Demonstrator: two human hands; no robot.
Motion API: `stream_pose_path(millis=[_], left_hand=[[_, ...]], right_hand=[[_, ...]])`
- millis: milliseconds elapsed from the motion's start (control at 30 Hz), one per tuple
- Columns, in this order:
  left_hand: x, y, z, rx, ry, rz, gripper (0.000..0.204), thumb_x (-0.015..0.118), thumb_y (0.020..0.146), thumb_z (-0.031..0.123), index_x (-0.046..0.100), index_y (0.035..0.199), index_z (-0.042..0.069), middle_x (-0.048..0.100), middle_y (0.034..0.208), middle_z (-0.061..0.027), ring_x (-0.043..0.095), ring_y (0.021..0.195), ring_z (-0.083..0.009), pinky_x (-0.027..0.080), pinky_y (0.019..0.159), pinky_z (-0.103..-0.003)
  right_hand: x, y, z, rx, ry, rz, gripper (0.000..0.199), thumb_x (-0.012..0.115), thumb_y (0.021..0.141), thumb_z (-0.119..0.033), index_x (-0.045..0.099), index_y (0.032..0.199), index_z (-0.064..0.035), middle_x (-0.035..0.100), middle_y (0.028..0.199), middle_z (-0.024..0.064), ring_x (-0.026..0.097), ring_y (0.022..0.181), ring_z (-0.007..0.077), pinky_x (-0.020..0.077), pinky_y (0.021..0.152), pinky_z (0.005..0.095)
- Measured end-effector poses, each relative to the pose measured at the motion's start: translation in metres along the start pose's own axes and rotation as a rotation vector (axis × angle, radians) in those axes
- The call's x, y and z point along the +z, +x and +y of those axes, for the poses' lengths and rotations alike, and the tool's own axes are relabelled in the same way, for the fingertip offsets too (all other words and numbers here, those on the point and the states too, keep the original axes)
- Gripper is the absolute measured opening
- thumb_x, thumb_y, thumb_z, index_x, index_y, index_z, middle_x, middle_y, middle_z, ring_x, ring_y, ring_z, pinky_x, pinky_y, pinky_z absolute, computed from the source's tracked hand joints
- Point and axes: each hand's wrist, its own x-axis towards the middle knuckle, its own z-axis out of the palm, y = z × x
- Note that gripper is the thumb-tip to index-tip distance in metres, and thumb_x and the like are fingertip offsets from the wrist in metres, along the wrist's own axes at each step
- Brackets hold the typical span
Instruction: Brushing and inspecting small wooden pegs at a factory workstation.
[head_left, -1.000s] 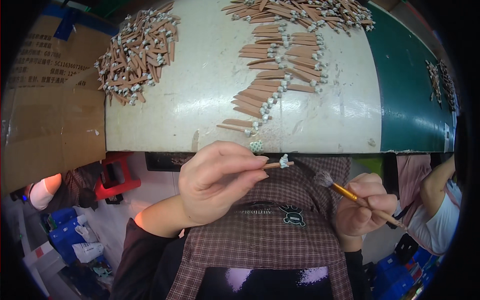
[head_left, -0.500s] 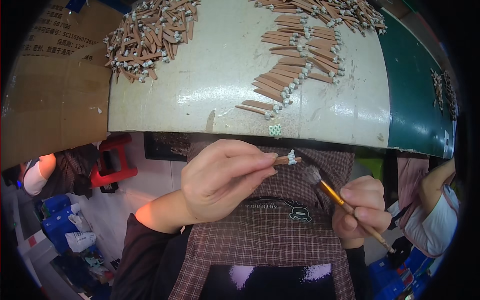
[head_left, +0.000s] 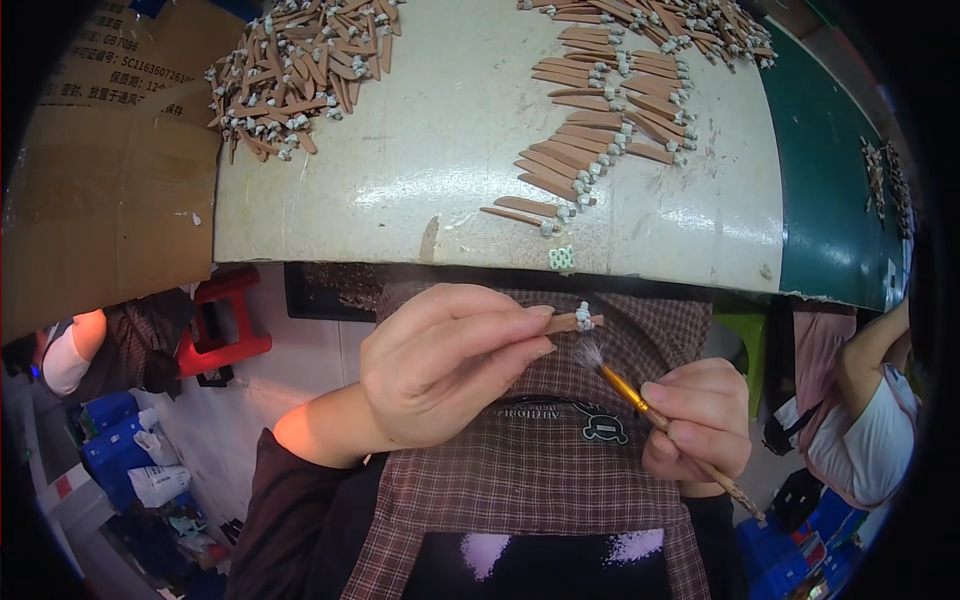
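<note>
Two bare hands, raised in front of a brown checked apron (head_left: 530, 480).

Left hand (head_left: 440, 370): closed in a pinch, thumb against fingers, on one slim brown piece (head_left: 562, 324). The piece projects to the right of the fingertips, roughly level; its pale grey-white knob (head_left: 583, 317) sits near the free end, clear of the fingers.

Right hand (head_left: 703, 420): fingers curled round the handle of one brush (head_left: 624, 388) with a gold ferrule, handle end slanting down to the right. Bristles, pale and splayed, point up and left from this hand to just below the knob; contact cannot be told.

One dark tray (head_left: 303, 292), beyond and left of the left hand, below the table edge.

One white table (head_left: 380, 190), beyond both hands. Upon it:
- one small green-and-white patterned square (head_left: 561, 258), at the near edge, beyond the left fingertips;
- two uneven rows of like brown pieces (head_left: 575, 155), past the square, knobs mostly to the right;
- one loose heap (head_left: 300, 80) of the same, farther out, left of the left hand;
- one further heap (head_left: 690, 25), at the far side, beyond the right hand.
</note>
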Motion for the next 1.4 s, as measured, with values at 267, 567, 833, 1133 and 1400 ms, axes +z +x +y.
stream_pose_path(millis=[267,567,833,1133,1400], left_hand=[[0.001,0.001,0.003,-0.069,-0.056,-0.011,0.022,0.071,0.073,-0.003,0.065,0.094,-0.004,0.062,0.083,-0.0106,0.059,0.071,-0.0136,0.046,0.060,-0.022],[0.012,0.010,-0.011,-0.302,-0.091,0.018,0.019,0.069,0.074,-0.004,0.067,0.093,-0.001,0.064,0.082,-0.0093,0.061,0.072,-0.0151,0.049,0.064,-0.024],[0.044,0.077,-0.030,-0.011,0.388,-0.086,0.013,0.072,0.070,0.007,0.067,0.082,0.009,0.059,0.080,-0.0049,0.053,0.083,-0.0212,0.040,0.074,-0.031],[0.072,0.110,-0.033,0.015,0.659,-0.130,0.016,0.071,0.069,0.020,0.065,0.083,0.016,0.055,0.088,-0.0014,0.049,0.091,-0.0228,0.034,0.078,-0.036],[-0.055,0.110,-0.078,-0.077,1.236,0.177,0.013,0.068,0.070,0.011,0.067,0.082,0.016,0.058,0.089,-0.0036,0.050,0.092,-0.0239,0.036,0.080,-0.037]], right_hand=[[0.004,0.001,0.006,-0.062,-0.006,0.105,0.033,0.069,0.076,-0.008,0.049,0.102,-0.0057,0.064,0.094,0.0158,0.060,0.074,0.0200,0.0529,0.060,0.0294],[-0.012,-0.020,0.035,0.202,-0.055,0.467,0.021,0.059,0.087,-0.020,0.045,0.096,-0.0071,0.064,0.085,0.0146,0.058,0.072,0.0195,0.0474,0.066,0.0282],[-0.047,-0.012,0.096,0.235,-0.058,0.735,0.011,0.052,0.087,0.002,0.045,0.096,-0.0012,0.061,0.094,0.0212,0.058,0.079,0.0212,0.0482,0.076,0.0306],[-0.056,-0.016,0.117,0.315,0.027,0.993,0.003,0.049,0.088,0.001,0.048,0.091,0.0004,0.061,0.089,0.0170,0.055,0.078,0.0170,0.0457,0.075,0.0295],[-0.065,-0.027,0.115,0.330,-0.019,0.913,0.003,0.048,0.090,-0.004,0.047,0.090,-0.0008,0.059,0.091,0.0153,0.050,0.078,0.0145,0.0407,0.077,0.0268]])
